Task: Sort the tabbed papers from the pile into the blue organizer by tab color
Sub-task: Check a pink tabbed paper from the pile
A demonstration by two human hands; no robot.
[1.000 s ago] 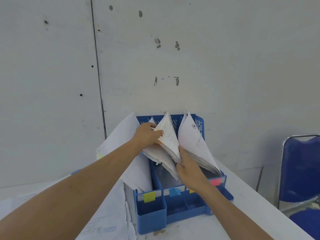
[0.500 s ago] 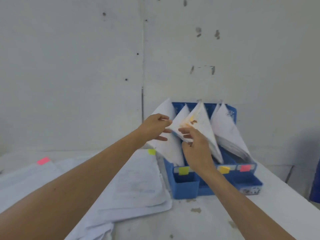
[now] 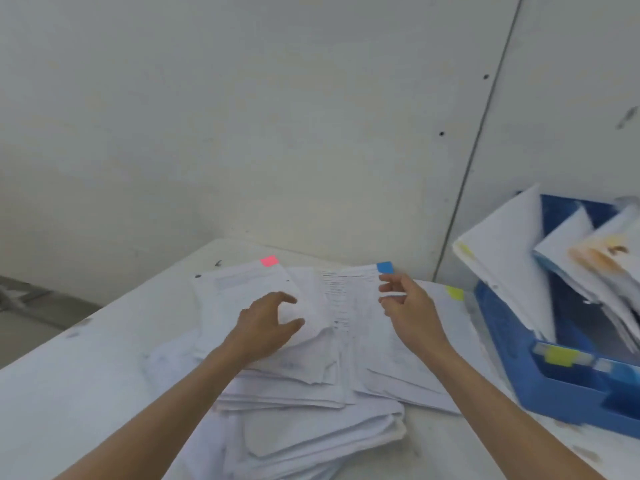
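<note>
We read both grips as released, nothing held: right grip (image 3: 412,313) is just short of the blue tab (image 3: 384,267) at the far edge of the pile (image 3: 311,427), that sheet lying lengthwise toward us, left grip (image 3: 266,327) farther off, blue organizer (image 3: 554,379) at the right edge of the desk (image 3: 86,386).

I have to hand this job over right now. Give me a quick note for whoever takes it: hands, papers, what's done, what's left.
Left hand: open over the left side of the pile, gripping nothing.
Right hand: open, just below the blue tab, no sheet pinched.
The pile lies on the table, left of the blue organizer. A pink tab, the blue tab and a yellow tab show at its far edge.
Done: several papers stand in the organizer.
Left: the rest of the pile. The blue-tabbed sheet is probably next.
</note>
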